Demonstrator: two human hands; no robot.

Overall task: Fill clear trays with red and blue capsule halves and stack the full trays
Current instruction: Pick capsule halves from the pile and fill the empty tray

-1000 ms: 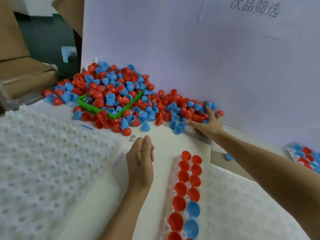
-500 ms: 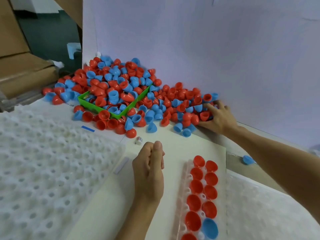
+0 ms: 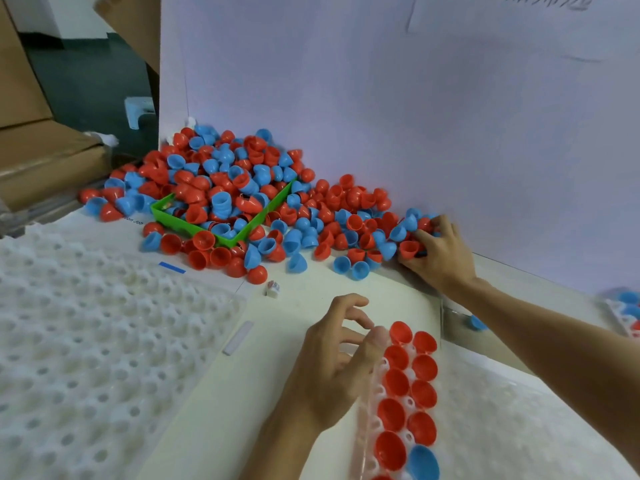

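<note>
A big pile of red and blue capsule halves point(image 3: 242, 181) lies against the white backboard and spills over a green bin point(image 3: 175, 221). At the pile's right end my right hand point(image 3: 441, 252) has its fingers curled round a few halves, with a red half point(image 3: 408, 248) under the fingertips. A clear tray point(image 3: 362, 431) lies at the bottom centre, with two rows of red halves point(image 3: 398, 382) and a blue half point(image 3: 422, 464) seated in it. My left hand point(image 3: 337, 358) hovers at the tray's upper left corner, fingers loosely spread, the thumb touching its rim.
Dimpled white foam sheets cover the table on the left point(image 3: 86, 341) and lower right point(image 3: 502, 431). A small white cube point(image 3: 273, 289), a blue tape strip point(image 3: 172, 267) and a clear strip point(image 3: 239, 337) lie between them. Another filled tray point(image 3: 627, 311) sits far right. A loose blue half point(image 3: 478, 322) is by my right forearm.
My left hand has uncurled from a fist and moved right onto the tray's corner. My right hand has dug deeper into the pile's right end and curled round halves.
</note>
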